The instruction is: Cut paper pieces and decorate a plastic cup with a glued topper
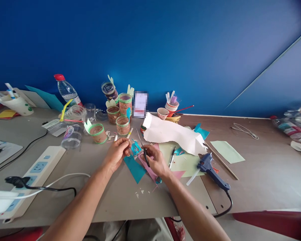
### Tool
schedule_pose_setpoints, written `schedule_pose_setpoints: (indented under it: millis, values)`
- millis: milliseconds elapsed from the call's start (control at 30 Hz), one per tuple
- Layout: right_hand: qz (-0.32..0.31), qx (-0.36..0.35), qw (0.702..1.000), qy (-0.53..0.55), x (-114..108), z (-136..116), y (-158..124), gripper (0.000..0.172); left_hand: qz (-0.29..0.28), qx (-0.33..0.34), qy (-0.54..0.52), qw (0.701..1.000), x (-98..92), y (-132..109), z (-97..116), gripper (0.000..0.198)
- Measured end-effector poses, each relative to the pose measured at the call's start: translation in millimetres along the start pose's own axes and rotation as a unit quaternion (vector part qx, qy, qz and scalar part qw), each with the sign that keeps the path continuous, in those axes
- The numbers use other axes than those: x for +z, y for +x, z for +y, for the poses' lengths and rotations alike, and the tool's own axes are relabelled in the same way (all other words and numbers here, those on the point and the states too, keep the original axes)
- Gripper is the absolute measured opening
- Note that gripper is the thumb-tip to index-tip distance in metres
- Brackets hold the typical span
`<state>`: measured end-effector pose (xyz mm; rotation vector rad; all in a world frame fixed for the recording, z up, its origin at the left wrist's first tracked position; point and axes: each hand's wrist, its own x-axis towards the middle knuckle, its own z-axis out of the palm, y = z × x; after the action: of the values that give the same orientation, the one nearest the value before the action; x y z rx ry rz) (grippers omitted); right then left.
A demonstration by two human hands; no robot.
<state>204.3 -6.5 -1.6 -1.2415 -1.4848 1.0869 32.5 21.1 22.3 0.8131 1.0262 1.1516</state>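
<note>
My left hand [117,152] pinches a small teal paper shape [134,147] just above the table. My right hand [156,160] is closed on a pair of scissors [143,149], whose blades point up and left toward the teal shape. Under both hands lie a teal paper sheet [135,169] and a pink sheet [150,169]. Small paper scraps [140,192] are scattered on the table in front of me.
A blue glue gun [210,169] lies right of my hands, beside a pen [171,159], a white sheet [173,134] and light green paper [227,151]. Decorated cups [122,124], a water bottle [66,90] and a pen cup [171,106] stand behind. A power strip [35,172] lies left.
</note>
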Motion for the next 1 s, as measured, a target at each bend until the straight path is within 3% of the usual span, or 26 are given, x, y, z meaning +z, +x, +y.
schedule_pose_setpoints:
  millis: [167,367,1000]
  values:
    - [-0.027,-0.031,0.996,-0.074,4.9,1.9,-3.8,0.03,0.0,-0.01,-0.033,0.999,-0.3,0.7,-0.4,0.025]
    - [-0.038,-0.028,0.988,-0.144,7.0,-2.7,-7.1,0.031,0.008,0.013,0.002,1.0,1.6,0.1,-4.0,0.021]
    - [-0.027,-0.03,0.981,-0.189,10.4,-2.9,-9.1,0.031,0.005,0.044,0.082,0.996,3.6,-0.7,-8.8,0.016]
